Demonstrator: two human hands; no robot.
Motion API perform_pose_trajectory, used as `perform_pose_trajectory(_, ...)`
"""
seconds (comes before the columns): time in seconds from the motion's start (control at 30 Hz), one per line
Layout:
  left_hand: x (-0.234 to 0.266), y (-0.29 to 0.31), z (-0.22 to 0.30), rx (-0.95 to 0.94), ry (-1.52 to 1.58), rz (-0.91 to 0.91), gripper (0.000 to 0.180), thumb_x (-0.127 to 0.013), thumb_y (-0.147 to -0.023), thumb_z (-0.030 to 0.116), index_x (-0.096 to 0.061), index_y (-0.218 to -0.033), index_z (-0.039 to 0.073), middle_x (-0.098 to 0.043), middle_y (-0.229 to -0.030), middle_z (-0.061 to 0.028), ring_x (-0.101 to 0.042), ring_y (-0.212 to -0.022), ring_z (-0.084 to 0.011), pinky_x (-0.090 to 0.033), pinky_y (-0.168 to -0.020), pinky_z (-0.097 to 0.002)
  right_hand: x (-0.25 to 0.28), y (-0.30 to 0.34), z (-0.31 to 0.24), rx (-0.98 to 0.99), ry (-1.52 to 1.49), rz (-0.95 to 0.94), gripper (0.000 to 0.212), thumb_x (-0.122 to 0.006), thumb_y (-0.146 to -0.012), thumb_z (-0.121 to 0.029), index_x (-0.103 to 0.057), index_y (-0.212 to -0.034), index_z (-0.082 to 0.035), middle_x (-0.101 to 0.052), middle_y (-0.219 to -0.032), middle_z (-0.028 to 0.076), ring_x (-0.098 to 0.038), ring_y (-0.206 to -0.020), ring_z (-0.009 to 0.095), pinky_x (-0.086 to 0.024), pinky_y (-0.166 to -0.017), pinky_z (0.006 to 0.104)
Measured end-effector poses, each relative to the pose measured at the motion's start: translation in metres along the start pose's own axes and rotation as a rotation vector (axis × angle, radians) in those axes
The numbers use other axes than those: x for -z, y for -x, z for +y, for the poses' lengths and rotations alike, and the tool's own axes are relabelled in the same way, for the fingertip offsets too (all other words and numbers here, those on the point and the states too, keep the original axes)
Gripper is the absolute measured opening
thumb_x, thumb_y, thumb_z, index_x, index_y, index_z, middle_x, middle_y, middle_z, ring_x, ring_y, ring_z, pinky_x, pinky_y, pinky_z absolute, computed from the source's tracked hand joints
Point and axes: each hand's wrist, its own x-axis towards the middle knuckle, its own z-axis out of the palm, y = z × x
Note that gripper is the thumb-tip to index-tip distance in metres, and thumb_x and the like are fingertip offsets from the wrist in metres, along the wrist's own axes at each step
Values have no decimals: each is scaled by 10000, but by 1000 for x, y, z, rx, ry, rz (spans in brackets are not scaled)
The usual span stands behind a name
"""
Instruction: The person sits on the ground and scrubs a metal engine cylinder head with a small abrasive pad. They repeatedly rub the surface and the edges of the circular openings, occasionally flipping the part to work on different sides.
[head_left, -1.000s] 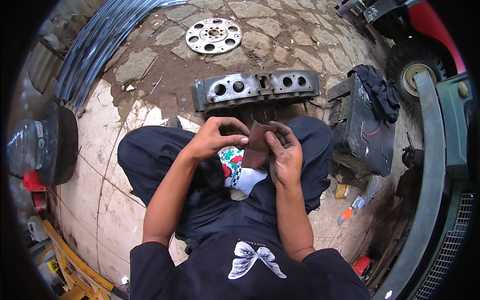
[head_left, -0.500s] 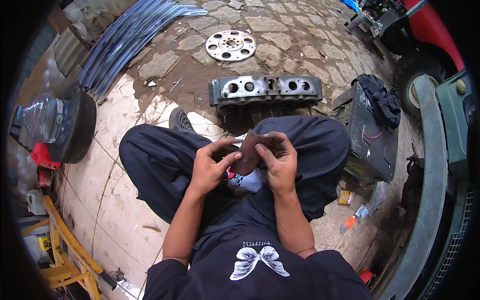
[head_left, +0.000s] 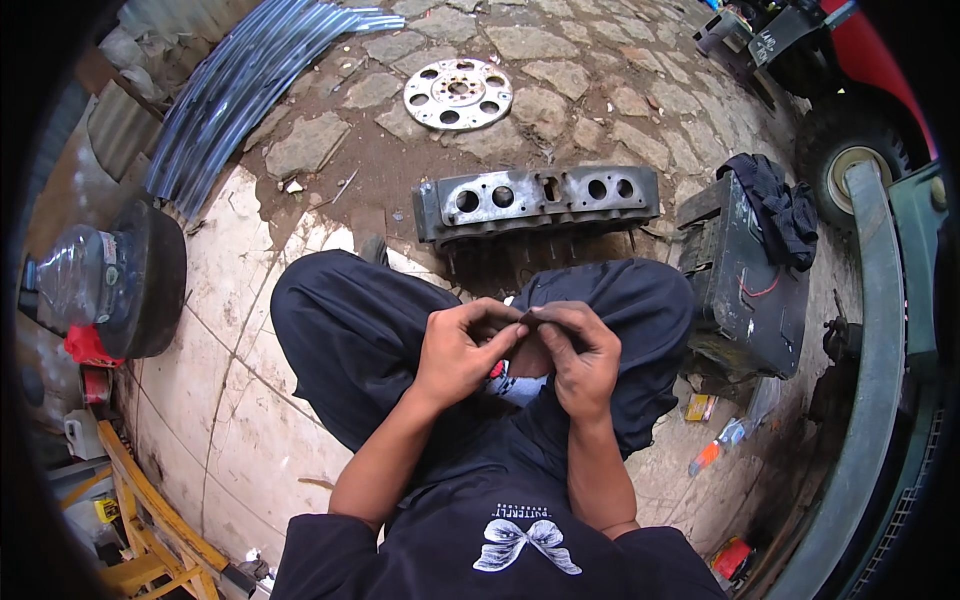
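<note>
My left hand (head_left: 462, 348) and my right hand (head_left: 580, 362) meet above my lap, fingertips pinched together. Between them is a piece of brown sandpaper (head_left: 530, 356), folded or bent, mostly hidden by the fingers; its lower part hangs below the pinch. Both hands are closed on its upper edge. Just beyond my knees a metal engine cylinder head (head_left: 525, 192) stands on the ground, its flat face with round holes toward me. Neither hand touches it.
A round flywheel plate (head_left: 458, 94) lies on the stone paving. At right stand a dark metal box (head_left: 745, 290) with a cloth (head_left: 775, 205) and a vehicle's bumper (head_left: 868, 330). Corrugated sheets (head_left: 250, 90), a black tub (head_left: 155, 280) and a yellow stand (head_left: 165, 500) are at left.
The sandpaper was held up flatter and more visible; now my fingertips have come together over it and it is bent between them. The view has shifted slightly.
</note>
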Motion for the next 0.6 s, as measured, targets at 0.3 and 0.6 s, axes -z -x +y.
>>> perform_pose_trajectory(0.3,4,-37,-18,-233,33,115,255,-782,-932,-22,-806,-1186,-1,-801,-1070,-119,-786,-978,-199,-631,-855,-321,-17,-25,29,17,128,43,249,-820,-895,16,-852,-1139,-26,-800,-1040,137,-779,-935,221,-608,-856,323)
perform_pose_trajectory(0.6,23,-97,-10,159,139,-245,320,-782,-996,65,-718,-1279,-70,-778,-1148,-132,-753,-1028,-176,-620,-913,-318,0,-46,42,50,223,-135,364,-646,-794,15,-854,-1090,-29,-718,-1309,210,-723,-1210,348,-559,-1059,427)
